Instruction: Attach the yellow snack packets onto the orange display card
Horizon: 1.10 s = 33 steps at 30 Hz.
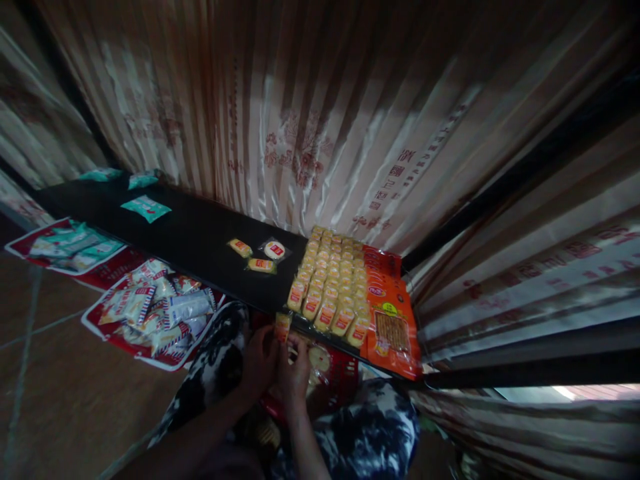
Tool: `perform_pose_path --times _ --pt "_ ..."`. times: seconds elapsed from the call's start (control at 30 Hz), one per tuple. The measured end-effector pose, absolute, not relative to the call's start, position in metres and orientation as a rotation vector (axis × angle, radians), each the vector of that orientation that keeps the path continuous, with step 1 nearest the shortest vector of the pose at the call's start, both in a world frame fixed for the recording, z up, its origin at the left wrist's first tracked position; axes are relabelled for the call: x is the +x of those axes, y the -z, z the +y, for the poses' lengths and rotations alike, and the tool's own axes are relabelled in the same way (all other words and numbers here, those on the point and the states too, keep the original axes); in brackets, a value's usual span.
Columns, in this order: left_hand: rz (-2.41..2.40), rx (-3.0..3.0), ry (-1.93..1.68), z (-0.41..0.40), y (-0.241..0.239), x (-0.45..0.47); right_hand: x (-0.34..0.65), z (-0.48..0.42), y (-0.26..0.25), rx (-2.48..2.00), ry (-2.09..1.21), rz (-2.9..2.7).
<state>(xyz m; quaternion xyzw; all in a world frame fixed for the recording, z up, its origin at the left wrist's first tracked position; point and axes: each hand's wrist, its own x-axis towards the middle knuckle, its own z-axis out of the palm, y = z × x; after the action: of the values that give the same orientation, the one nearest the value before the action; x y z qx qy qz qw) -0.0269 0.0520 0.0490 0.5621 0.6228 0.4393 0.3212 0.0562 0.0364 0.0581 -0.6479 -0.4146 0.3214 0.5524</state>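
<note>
Between my left hand [261,357] and my right hand [295,363] is a small yellow wrapped snack [283,327] with an orange-red label. The fingers of both hands are closed on it, just in front of the black shelf's edge. Close beyond them, rows of similar wrapped snacks [327,280] stand packed together on the shelf. Against their right side lies an orange snack bag [393,313]. A red bag [337,367] with a clear window rests between my knees, partly hidden by my right hand.
Loose wrapped snacks [261,265] lie mid-shelf on the black surface [200,233]. Several green packets [147,208] are at its far left. Below, one red bag [100,277] holds green packets and another [155,360] holds white ones. A pleated curtain [300,133] hangs behind.
</note>
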Motion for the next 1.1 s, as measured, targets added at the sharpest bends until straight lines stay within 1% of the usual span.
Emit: perform_pose_path --times 0.23,0.37,0.57,0.8,1.1 --pt "1.653 1.511 -1.128 0.059 -0.058 -0.030 0.052 0.042 -0.063 -1.556 -0.790 -0.974" --pt "1.651 1.500 -1.128 0.063 -0.062 -0.032 0.050 0.046 -0.065 -1.590 -0.728 -1.026" --pt "1.639 1.417 -1.148 0.072 -0.066 -0.036 0.047 0.052 -0.073 -1.611 -0.522 -1.177" --pt "1.583 1.342 -1.139 0.091 -0.073 -0.038 0.043 0.066 -0.082 -1.606 -0.510 -1.197" --pt "1.465 1.346 -1.261 0.128 -0.070 -0.040 0.037 0.095 -0.072 -1.561 -0.446 -1.248"
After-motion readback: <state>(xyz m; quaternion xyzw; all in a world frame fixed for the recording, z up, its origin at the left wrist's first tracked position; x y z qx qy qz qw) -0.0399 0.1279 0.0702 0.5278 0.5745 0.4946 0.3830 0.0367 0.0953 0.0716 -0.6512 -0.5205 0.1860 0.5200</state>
